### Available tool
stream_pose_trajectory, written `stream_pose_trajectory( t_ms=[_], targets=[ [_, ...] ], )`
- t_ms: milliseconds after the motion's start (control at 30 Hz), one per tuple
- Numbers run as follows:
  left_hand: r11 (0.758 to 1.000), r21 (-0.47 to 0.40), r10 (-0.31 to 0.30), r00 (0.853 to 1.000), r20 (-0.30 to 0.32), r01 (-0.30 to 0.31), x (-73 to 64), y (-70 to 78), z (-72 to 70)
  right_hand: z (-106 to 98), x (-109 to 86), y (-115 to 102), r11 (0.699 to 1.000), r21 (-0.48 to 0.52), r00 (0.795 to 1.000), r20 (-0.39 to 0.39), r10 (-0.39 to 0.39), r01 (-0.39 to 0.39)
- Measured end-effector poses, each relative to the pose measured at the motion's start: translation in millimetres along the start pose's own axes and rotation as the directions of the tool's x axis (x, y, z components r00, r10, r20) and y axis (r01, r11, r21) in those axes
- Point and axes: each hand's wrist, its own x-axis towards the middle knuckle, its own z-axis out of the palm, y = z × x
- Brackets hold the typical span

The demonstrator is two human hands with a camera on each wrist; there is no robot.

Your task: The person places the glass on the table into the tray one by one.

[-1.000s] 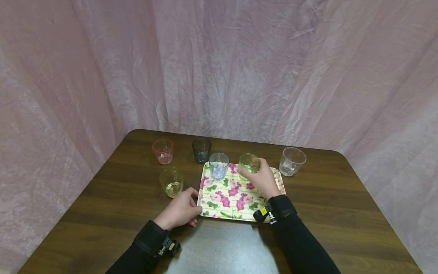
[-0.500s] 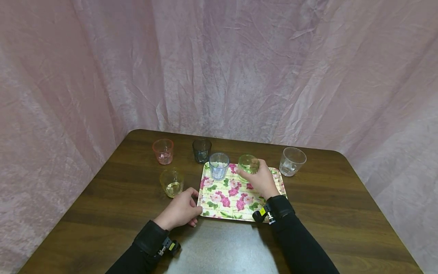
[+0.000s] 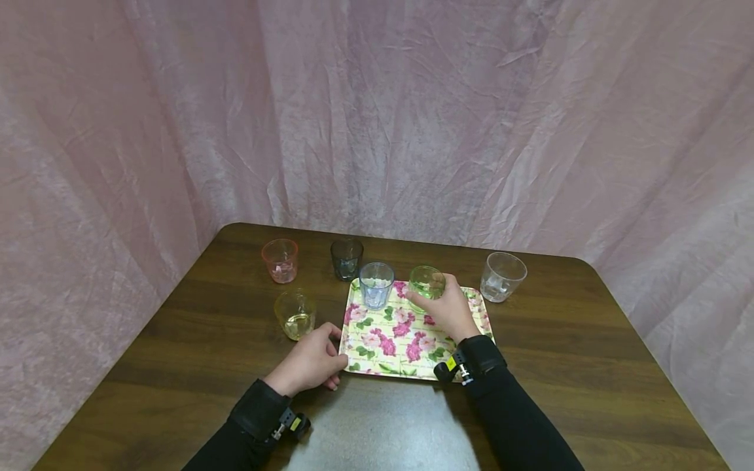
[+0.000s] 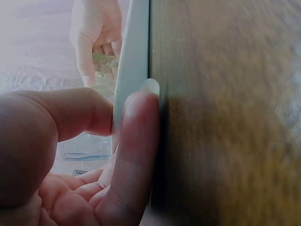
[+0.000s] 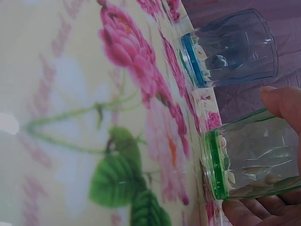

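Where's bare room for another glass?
Free: the tray in front of the blue glass; the table right of the tray, nearer than the clear glass. Crowded: the tray's far side, where the right hand grips the green glass.

The left hand (image 4: 68, 200) pinches the pale edge of a tray (image 4: 133, 52) between its thumb and a fingertip. Beyond the thumb, the right hand (image 4: 95, 26) grips a greenish glass (image 4: 104, 80), while part of a bluish clear glass (image 4: 87, 145) shows through the left hand's gap. A blurred brown wooden table (image 4: 230, 103) fills the right side.
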Motion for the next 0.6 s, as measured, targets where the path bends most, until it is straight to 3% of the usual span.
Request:
stream_pose_trajectory(
  t_ms=[600],
  targets=[
    [1.000, -0.005, 0.017, 1.000, 0.002, -0.017, 0.2, 0.4, -0.3, -2.0, -2.4, -5.0, 1.000, 0.014, 1.000, -0.005, 0.010, -0.009]
  ],
)
